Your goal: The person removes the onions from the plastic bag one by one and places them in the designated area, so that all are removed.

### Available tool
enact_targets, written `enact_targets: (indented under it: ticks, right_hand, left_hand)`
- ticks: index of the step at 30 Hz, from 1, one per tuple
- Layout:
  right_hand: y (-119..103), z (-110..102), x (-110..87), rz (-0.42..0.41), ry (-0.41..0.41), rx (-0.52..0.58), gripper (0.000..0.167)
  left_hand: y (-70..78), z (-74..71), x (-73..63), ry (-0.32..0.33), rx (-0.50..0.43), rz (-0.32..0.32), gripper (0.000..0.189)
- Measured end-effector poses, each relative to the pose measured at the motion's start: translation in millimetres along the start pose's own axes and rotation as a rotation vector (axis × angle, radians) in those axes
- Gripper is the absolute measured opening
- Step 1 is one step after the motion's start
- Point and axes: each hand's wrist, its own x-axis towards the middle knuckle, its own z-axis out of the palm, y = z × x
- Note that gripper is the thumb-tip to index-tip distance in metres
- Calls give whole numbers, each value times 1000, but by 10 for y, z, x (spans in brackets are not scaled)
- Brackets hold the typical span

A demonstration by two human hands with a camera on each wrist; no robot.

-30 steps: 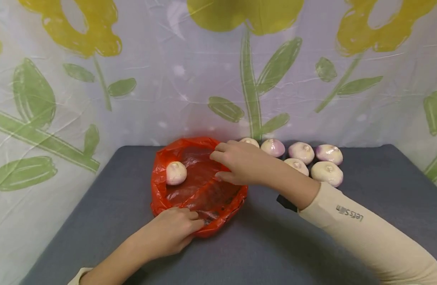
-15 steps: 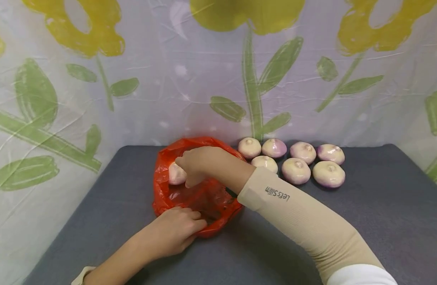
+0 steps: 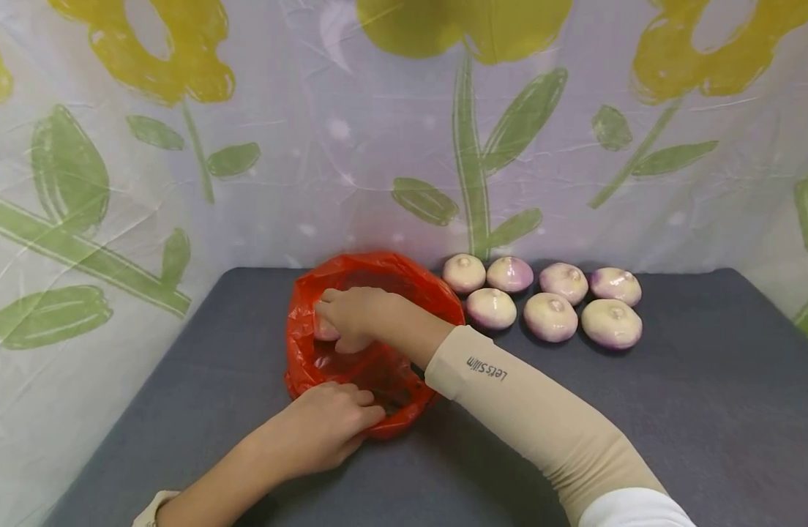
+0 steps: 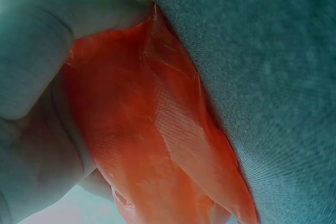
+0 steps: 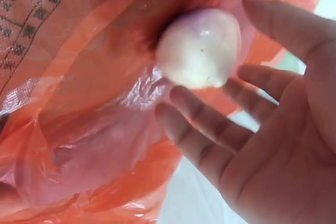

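A red plastic bag (image 3: 298,366) stands with its mouth spread wide on the grey table. My left hand (image 3: 328,424) grips the bag's near rim; in the left wrist view the thumb (image 4: 100,14) lies along the red film. Over the bag's left side, my right hand (image 3: 358,318) reaches in beside a pale, purple-tinged onion (image 5: 199,48), which it partly covers in the head view. Seen from the right wrist, the fingers are spread and loosely bent, with fingertips right at the onion and the thumb standing away from it.
Several more glossy onions (image 3: 551,317) sit in two rows right of the bag, near the back edge of the table (image 3: 694,410). A flower-printed cloth (image 3: 298,146) hangs behind. Dark printed characters (image 5: 37,14) mark the bag's film.
My right hand has moved left from the bag's right side to the onion inside, uncovering onions behind the forearm. The left hand keeps its grip on the rim.
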Motion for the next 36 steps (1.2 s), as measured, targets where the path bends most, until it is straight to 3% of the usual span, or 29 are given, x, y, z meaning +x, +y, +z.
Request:
enact_targets:
  ticks: [5, 14, 23, 31, 36]
  right_hand:
    - [4, 41, -1, 28, 36, -72, 56]
    - [146, 44, -34, 24, 55, 105, 62]
    - [71, 103, -122, -12, 16, -11, 49]
    - [210, 169, -203, -79, -72, 230, 42]
    - [256, 146, -265, -131, -77, 212, 48]
  left_hand:
    - [7, 0, 5, -3, -10, -6, 11]
    - [7, -9, 15, -2, 2, 5, 12]
    - [16, -12, 6, -12, -12, -11, 12]
    - [11, -10, -13, 20, 17, 10, 12]
    - [8, -17, -15, 17, 16, 9, 11]
